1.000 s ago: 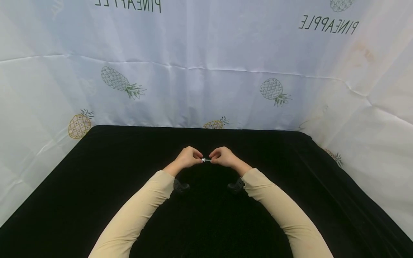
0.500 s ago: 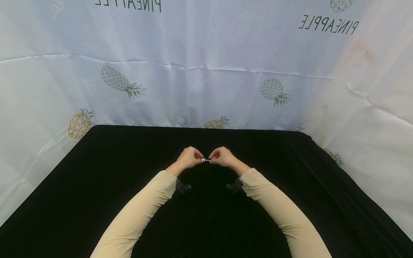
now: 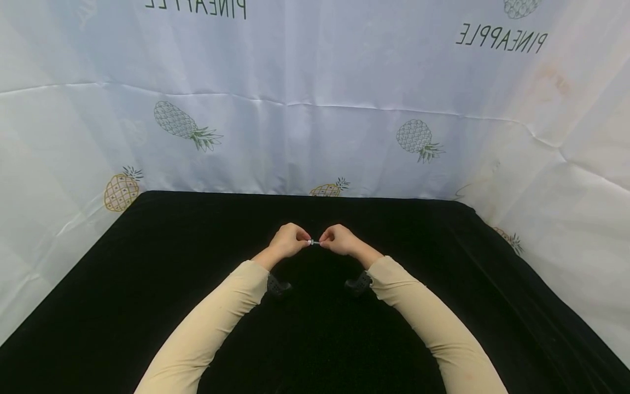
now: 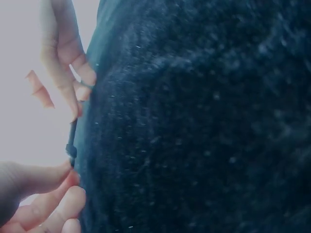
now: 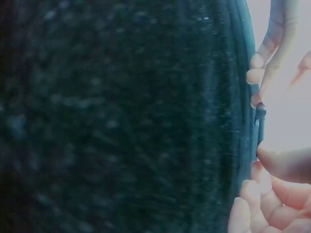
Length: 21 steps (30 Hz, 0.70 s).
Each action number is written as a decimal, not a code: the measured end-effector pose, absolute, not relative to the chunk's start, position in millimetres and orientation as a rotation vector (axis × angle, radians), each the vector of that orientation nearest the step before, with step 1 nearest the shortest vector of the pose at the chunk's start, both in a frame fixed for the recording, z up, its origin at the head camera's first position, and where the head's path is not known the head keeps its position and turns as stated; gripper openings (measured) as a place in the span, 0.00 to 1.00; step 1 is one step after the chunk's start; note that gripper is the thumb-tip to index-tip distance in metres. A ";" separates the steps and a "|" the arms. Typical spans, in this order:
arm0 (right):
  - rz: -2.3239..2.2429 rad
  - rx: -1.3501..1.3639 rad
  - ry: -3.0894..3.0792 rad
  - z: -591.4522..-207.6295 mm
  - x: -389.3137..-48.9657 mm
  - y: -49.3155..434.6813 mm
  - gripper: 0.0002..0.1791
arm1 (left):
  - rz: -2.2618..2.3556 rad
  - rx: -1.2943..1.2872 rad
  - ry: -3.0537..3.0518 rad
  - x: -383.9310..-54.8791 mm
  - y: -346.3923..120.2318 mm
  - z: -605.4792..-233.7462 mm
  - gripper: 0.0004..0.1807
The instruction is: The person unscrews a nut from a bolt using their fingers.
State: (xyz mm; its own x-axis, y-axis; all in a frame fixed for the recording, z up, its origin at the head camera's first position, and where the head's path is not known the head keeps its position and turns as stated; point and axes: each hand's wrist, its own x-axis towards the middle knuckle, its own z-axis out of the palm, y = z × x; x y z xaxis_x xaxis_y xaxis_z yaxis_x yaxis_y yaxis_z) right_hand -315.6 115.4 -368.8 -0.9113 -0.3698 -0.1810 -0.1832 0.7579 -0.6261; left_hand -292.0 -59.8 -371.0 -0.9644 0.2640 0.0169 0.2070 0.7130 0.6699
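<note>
A small silver bolt (image 3: 316, 243) spans the gap between two hands, held roughly level above the black cloth. My left hand (image 3: 286, 239) pinches its left end between thumb and fingers, hiding that tip. A wider nut-like collar (image 4: 71, 150) sits on the bolt close to the left fingertips. From the other side, my right hand (image 3: 340, 239) pinches the thin shaft's end between thumb and forefinger. In the right wrist view, the exposed shaft (image 5: 261, 132) looks ridged like a thread. Glare washes out parts of both hands in the wrist views.
Black cloth (image 3: 315, 328) covers the table beneath both arms. A white curtain (image 3: 315, 65) printed with pineapples hangs behind the table and along its sides. Dark camera mounts (image 3: 279, 286) stick out under the wrists.
Both hands keep their pinch on the bolt throughout. The forearms shifted slightly inward at first, and the bolt now sits a touch higher in the head view.
</note>
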 end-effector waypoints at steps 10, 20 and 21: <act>-0.984 -0.494 2.642 -352.7 -312.1 118.8 0.08 | 1.239 0.542 2.840 -288.3 -68.9 -359.3 0.09; -1.099 -0.570 2.662 -338.4 -304.1 121.8 0.08 | 1.379 0.562 2.816 -279.8 -75.3 -349.7 0.12; -1.109 -0.579 2.664 -337.2 -302.9 122.0 0.09 | 1.403 0.558 2.807 -278.5 -75.9 -348.5 0.12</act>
